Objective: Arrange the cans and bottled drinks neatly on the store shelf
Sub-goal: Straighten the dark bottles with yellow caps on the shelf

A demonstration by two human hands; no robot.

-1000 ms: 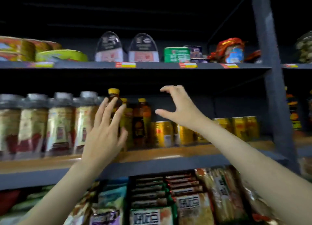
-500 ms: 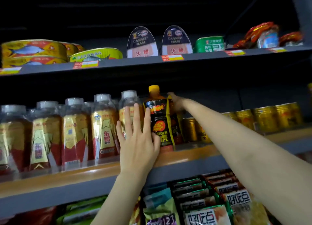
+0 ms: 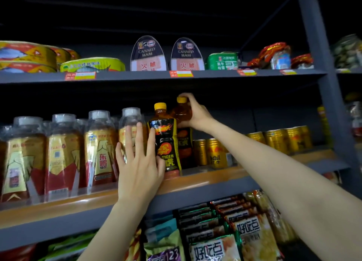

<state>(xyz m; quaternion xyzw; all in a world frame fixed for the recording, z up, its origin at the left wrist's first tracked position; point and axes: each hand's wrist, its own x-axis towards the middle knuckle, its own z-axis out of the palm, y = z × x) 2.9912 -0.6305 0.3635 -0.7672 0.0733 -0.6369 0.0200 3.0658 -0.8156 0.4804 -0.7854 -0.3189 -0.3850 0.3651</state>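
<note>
We stood at the grey metal shelf with the orange-lined deck [image 3: 205, 179], where our right hand [image 3: 196, 114] had its fingers curled round the amber shoulder of the rear yellow-capped dark energy-drink bottle [image 3: 184, 143], just under the cap, while our left hand [image 3: 140, 162] lay with straight fingers against the front yellow-capped bottle with the black tiger label [image 3: 166, 143], thumb touching its lower left side without wrapping it. Both bottles stood upright on the middle deck, long axes vertical and caps up, between the row of clear-capped gold-and-red bottles [image 3: 100, 151] and the gold drink cans [image 3: 214, 152]. The front label faced us; the rear one was mostly hidden. We judged it best to steady the front bottle and slide the rear one by its shoulder, keeping it plumb, so neither tipped
</note>
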